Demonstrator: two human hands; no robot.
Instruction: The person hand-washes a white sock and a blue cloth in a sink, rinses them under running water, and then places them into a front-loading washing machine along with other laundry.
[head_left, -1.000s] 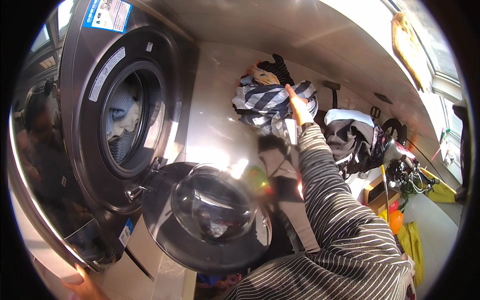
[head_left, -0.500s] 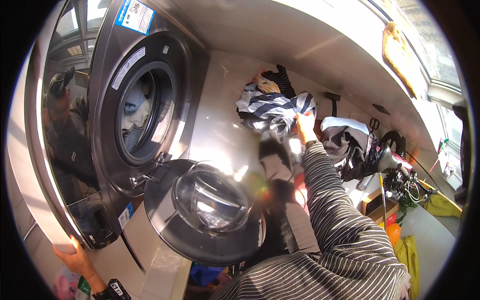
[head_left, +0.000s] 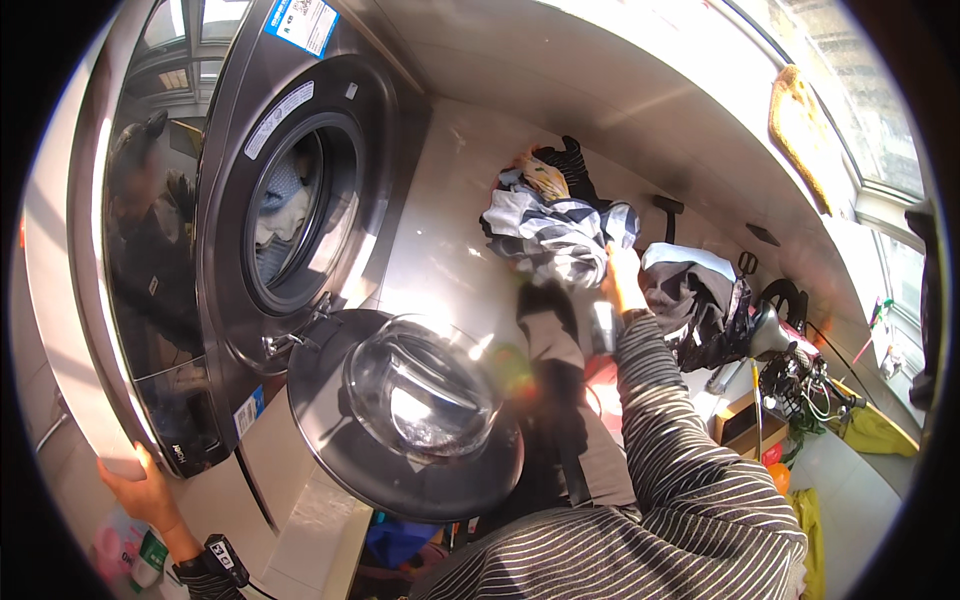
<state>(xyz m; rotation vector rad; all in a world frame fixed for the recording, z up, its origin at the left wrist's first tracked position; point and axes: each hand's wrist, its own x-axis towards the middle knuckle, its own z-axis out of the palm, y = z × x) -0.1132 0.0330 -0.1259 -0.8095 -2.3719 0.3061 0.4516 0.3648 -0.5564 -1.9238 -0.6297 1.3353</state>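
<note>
Among a heap of clothes on the tiled floor, my right hand point(head_left: 623, 280) is closed on a grey-and-white striped garment point(head_left: 562, 238). A black striped cloth and a yellow patterned one lie behind it. My left hand point(head_left: 150, 497) grips the corner of the pale countertop point(head_left: 90, 330) over the washing machine. The dark grey washing machine point(head_left: 228, 200) has its round door point(head_left: 330, 440) swung wide toward me. Inside the drum, light and blue-grey laundry point(head_left: 285, 215) shows; how much lies deeper is hidden.
Right of my right hand stands a dark bag of clothes point(head_left: 690, 290). Beyond it are a cluttered bundle of cables point(head_left: 800, 385), a cardboard box point(head_left: 750, 425) and yellow-green cloth point(head_left: 880, 432). An orange towel point(head_left: 797, 130) hangs near the window. Bottles point(head_left: 125, 545) stand below my left hand.
The view has shifted slightly, so the machine appears a little farther right. My right hand has come slightly closer to me, still on the striped garment. My left hand keeps its hold.
</note>
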